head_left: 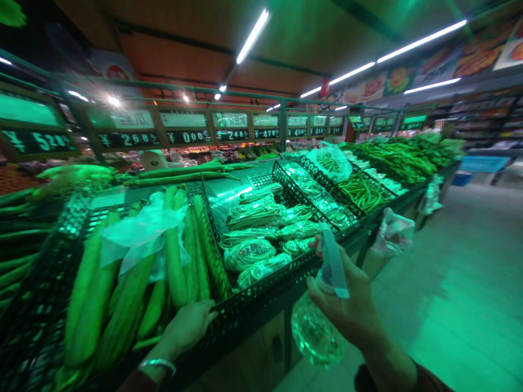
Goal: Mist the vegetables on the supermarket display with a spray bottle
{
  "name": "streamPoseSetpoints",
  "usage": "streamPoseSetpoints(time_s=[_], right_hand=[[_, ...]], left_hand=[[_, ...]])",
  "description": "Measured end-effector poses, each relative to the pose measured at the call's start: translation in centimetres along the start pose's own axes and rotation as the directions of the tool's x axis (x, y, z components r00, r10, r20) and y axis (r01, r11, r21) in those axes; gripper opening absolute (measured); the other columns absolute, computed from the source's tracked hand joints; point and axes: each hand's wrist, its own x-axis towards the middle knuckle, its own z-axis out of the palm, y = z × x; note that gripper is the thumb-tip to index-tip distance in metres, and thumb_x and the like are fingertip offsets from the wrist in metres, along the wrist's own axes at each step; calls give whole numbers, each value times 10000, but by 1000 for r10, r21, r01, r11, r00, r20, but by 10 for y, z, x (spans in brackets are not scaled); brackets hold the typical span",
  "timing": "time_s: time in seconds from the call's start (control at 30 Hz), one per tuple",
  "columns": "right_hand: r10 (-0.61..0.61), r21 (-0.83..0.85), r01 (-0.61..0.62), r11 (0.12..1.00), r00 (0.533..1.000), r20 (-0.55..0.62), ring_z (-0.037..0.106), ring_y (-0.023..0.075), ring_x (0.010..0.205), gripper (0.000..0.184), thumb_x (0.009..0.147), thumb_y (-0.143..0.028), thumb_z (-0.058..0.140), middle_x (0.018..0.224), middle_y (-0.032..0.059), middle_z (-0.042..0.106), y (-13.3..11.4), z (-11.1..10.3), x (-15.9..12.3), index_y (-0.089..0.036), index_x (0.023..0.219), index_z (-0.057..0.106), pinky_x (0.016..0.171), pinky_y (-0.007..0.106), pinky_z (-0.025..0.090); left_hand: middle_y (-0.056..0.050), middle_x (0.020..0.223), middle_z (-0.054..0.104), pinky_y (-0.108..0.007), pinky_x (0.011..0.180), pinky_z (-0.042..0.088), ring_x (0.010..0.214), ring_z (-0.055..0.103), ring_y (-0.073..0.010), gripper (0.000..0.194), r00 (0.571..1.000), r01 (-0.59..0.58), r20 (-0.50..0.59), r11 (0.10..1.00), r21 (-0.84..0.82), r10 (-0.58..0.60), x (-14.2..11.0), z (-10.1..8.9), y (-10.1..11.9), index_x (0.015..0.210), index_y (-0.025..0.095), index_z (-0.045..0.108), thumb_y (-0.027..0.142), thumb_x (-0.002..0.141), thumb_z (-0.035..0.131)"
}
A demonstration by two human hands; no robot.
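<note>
Produce stand under green light, seen from the head camera. The right hand (347, 305) is closed around a clear spray bottle (316, 326), its pale trigger head (333, 261) raised just in front of the black mesh crate (261, 294) holding bundled long beans (255, 234). The left hand (186, 326), a bracelet (159, 363) at the wrist, rests with curled fingers on the crate's front rim, beside long green gourds (122, 294) partly covered by a plastic bag (141, 231). Price signs (183, 136) hang behind.
</note>
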Motion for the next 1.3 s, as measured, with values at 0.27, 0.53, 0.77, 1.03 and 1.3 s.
streamPoseSetpoints(time_s=[0.27,0.53,0.77,1.03,1.3], right_hand=[[16,-77,-18,997,999,-33,411,33,477,574,776,-159,552,1095,68,586,4,-14,-6,-148,1340,449,461,216,421],[-9,-118,0,993,997,-75,477,69,551,519,759,-166,564,1049,41,591,7,-29,-9,-164,1269,470,523,237,459],[-25,-154,11,988,995,-95,500,72,558,457,739,-150,563,942,-6,599,11,-44,-9,-185,1193,521,573,225,474],[-6,-142,-10,990,994,-112,534,79,603,429,740,-146,563,943,15,600,17,-62,-12,-154,1168,532,579,195,484],[21,-125,-39,991,990,-140,601,116,932,576,746,-125,565,1151,30,580,24,-80,-12,-209,1305,457,788,194,512]], left_hand=[[-142,1079,745,-404,895,481,1041,688,-294,345,999,32,27,999,4,-32,-2,-5,6,1026,170,640,333,932,351],[-151,1093,742,-412,918,469,1051,680,-287,388,999,28,37,999,-34,-27,0,-2,1,1033,173,632,345,929,300],[-179,1102,736,-450,935,458,1063,676,-315,401,999,20,30,998,-53,-19,3,4,-4,1041,155,623,347,924,292],[-173,1135,742,-453,973,455,1078,684,-297,440,1000,21,21,999,-47,-20,4,8,-9,1071,164,626,354,927,257],[-135,1168,758,-420,998,492,1109,697,-275,500,996,83,35,995,-62,-81,10,16,-18,1114,166,666,345,906,248]])
